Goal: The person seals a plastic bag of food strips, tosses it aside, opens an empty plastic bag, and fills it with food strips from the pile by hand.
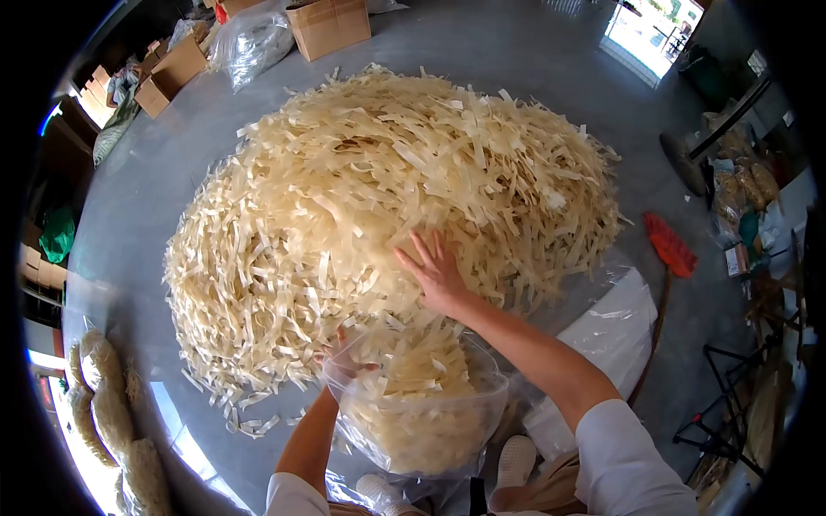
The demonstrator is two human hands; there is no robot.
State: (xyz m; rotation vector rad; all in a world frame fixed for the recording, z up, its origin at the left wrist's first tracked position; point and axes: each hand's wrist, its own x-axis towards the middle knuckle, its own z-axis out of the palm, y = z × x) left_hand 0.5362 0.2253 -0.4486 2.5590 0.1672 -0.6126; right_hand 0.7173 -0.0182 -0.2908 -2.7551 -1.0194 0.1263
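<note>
On pale strips (pixel 379 172), right hand (pixel 436 275); small box (pixel 736 260) illegible.

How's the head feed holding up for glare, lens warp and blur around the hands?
Head view: strong fisheye bend, corners black; head view: doorway washed out at top right, with bright reflections on the floor at lower left; head view: right hand reads fairly clearly, but the left hand is harder to read beside the glinting clear bag.
</note>
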